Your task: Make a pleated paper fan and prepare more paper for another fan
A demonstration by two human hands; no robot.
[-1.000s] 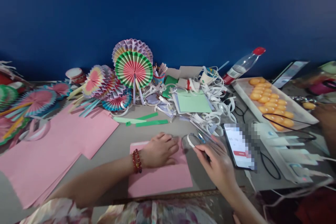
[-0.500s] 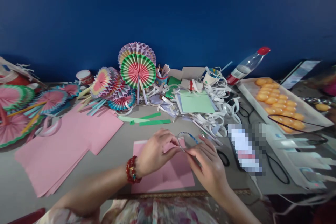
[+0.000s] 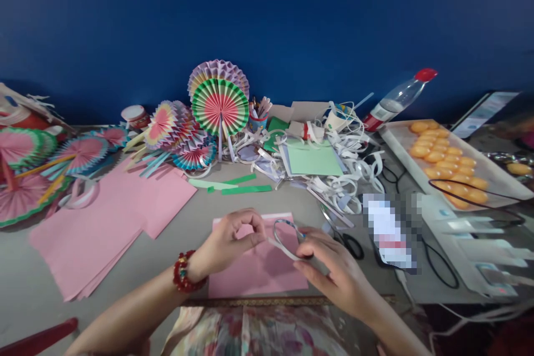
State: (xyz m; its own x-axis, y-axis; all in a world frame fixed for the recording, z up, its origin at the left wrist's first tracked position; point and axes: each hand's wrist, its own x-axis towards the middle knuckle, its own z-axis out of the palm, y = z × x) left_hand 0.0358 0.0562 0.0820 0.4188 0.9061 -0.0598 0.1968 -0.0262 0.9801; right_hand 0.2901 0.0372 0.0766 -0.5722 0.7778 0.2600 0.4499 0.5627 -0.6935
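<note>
My right hand (image 3: 334,270) grips a thin ring-shaped roll of tape (image 3: 278,229), white on the outside with blue print inside. Its fingertips close around the ring's right side. My left hand (image 3: 233,239), with a red bead bracelet at the wrist, pinches the narrow white end of the tape near the ring's left edge. Beneath both hands lies a pink paper sheet (image 3: 254,275) with a white strip along its far edge. Scissors (image 3: 350,245) with black handles rest just beyond my right hand, partly hidden.
Pink sheets (image 3: 104,222) are stacked at left, with folded paper fans (image 3: 221,108) behind. Green strips (image 3: 246,189), green paper (image 3: 315,158) and curled white scraps (image 3: 348,183) lie ahead. A phone (image 3: 387,233), power strip (image 3: 467,250), tray (image 3: 396,142) and bottle (image 3: 394,103) stand right.
My hands have drawn apart: the left moved left and toward me with the tape end, the right slightly down and right. The ring of tape has shifted a little left between them.
</note>
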